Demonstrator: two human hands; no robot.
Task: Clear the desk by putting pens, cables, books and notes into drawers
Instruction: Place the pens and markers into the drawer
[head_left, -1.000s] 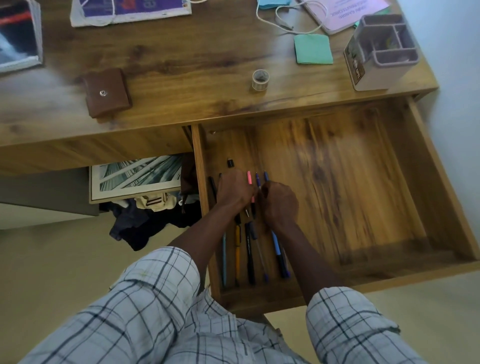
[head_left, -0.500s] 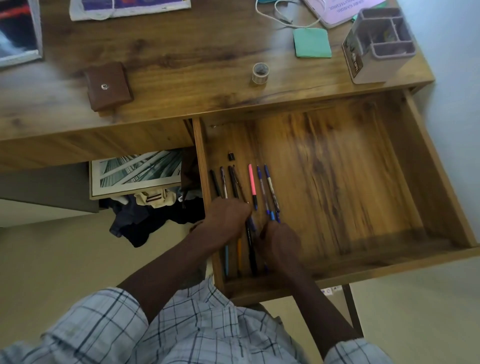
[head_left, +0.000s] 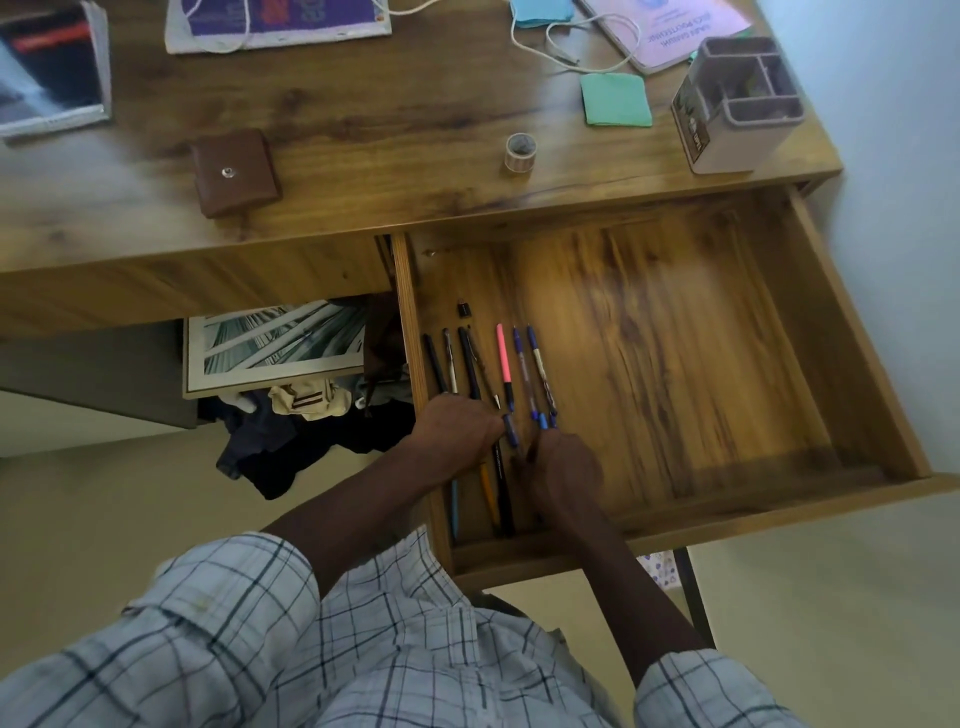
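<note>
The wooden drawer (head_left: 779, 512) is pulled out under the desk's right half. Several pens lie side by side along its left side: black ones (head_left: 470, 364), a pink pen (head_left: 503, 358) and two blue pens (head_left: 537, 364). My left hand (head_left: 457, 431) is curled down over the near halves of the black pens. My right hand (head_left: 563, 467) is beside it, fingers closed at the near ends of the blue pens. A small black clip (head_left: 464, 309) lies just beyond the pens. On the desk are a white cable (head_left: 571, 47), green notes (head_left: 615, 98) and a pink book (head_left: 670, 26).
On the desk also sit a brown wallet (head_left: 236, 171), a tape roll (head_left: 520, 150), a grey organizer (head_left: 737, 104), a purple book (head_left: 280, 21) and another book (head_left: 49, 73) at the far left. Under the desk lie a framed picture (head_left: 280, 343) and dark clothes (head_left: 291, 431).
Both hands have slid back along the pens toward me, uncovering the far halves of the pens. The pens now lie in a neater row.
</note>
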